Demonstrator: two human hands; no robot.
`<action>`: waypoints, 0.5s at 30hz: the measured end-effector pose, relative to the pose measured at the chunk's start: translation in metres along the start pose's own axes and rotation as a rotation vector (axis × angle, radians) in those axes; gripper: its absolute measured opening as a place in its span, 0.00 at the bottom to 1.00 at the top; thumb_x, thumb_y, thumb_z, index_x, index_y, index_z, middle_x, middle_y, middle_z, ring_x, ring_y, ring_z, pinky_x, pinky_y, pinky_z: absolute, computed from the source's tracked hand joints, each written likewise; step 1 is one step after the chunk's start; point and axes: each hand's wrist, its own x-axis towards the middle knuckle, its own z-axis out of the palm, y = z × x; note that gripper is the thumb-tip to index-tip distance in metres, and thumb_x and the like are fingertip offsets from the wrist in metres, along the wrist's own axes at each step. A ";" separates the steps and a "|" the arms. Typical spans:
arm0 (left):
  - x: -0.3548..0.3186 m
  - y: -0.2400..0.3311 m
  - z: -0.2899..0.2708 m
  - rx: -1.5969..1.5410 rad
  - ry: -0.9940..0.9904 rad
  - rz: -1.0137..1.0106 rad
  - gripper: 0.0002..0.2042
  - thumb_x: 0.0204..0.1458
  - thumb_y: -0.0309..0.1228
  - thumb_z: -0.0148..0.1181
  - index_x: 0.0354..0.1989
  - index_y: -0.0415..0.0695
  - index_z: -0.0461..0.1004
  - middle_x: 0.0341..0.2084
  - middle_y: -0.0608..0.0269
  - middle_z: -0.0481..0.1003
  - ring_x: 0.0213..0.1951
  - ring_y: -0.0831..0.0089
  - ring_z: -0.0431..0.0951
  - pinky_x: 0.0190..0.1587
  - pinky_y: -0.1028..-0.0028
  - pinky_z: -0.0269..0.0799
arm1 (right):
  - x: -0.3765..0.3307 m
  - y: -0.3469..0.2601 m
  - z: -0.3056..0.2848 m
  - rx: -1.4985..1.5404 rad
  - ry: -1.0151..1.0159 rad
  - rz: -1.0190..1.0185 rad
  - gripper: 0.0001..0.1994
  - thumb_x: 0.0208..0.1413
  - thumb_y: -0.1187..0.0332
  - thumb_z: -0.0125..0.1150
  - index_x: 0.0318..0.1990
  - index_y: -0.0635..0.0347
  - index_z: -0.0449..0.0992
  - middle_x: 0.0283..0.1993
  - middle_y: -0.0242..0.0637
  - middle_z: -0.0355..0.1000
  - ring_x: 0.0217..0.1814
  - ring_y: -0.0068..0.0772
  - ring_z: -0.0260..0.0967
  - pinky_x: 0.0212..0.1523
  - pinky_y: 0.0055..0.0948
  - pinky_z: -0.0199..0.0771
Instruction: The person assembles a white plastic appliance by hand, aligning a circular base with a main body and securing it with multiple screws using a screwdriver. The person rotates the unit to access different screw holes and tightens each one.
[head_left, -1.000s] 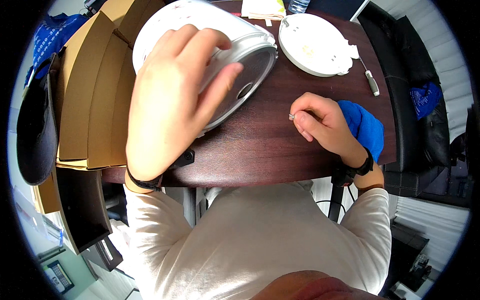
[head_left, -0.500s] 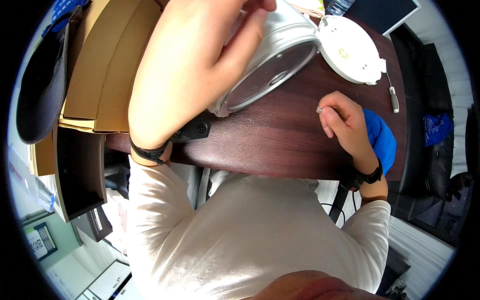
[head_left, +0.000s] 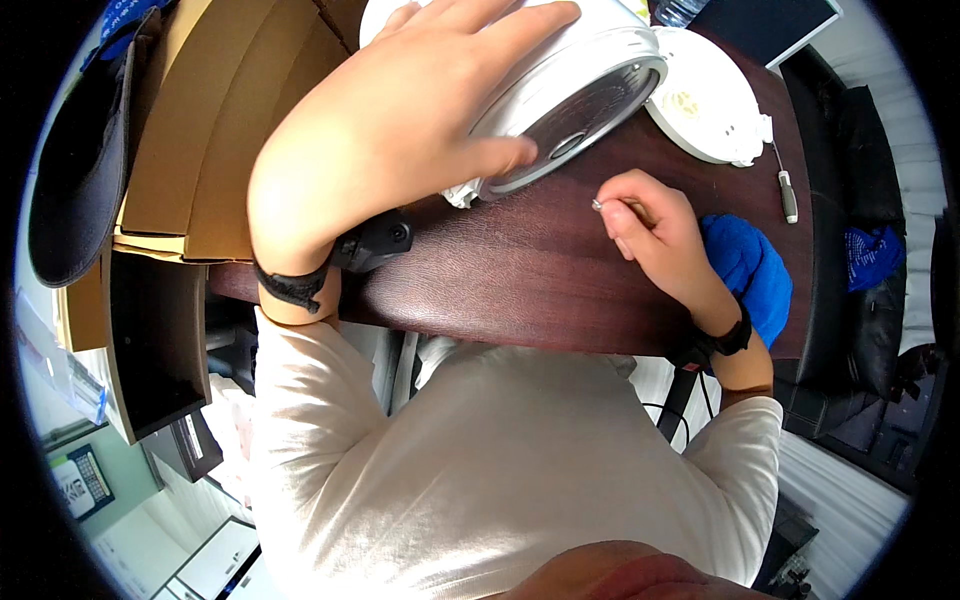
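Note:
A white round appliance [head_left: 590, 50] lies tilted on the table, its dark, silver-rimmed round face toward me. My left hand [head_left: 400, 130] is laid over its body, fingers spread across the top and thumb at the rim of the dark face. The thumb is slightly blurred. Nearer and to the right, my right hand [head_left: 655, 230] is closed in a pinch above the table. Between thumb and forefinger shows the tip of a small silvery piece [head_left: 597, 205], too small to name. A detached white round cover [head_left: 705, 100] lies beside the appliance with its inner side up.
A screwdriver [head_left: 788, 195] with a grey-white handle lies near the table's right edge. A blue cloth [head_left: 750, 270] is bunched beside my right wrist. Cardboard boxes [head_left: 200, 150] and a dark cap [head_left: 85, 160] stand at the left. A clear bottle [head_left: 680, 10] is at the far side.
My left hand has shifted its hold, its fingers now spread over the appliance and its thumb at the rim. The appliance has moved slightly up and right. My right hand has moved a little left.

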 end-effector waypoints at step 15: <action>0.023 -0.011 0.023 -0.110 0.235 0.174 0.36 0.44 0.38 0.63 0.63 0.35 0.62 0.62 0.30 0.59 0.65 0.33 0.56 0.68 0.52 0.53 | 0.045 0.018 0.050 -0.323 0.133 -0.387 0.04 0.58 0.71 0.62 0.37 0.60 0.73 0.29 0.42 0.75 0.28 0.43 0.76 0.28 0.34 0.74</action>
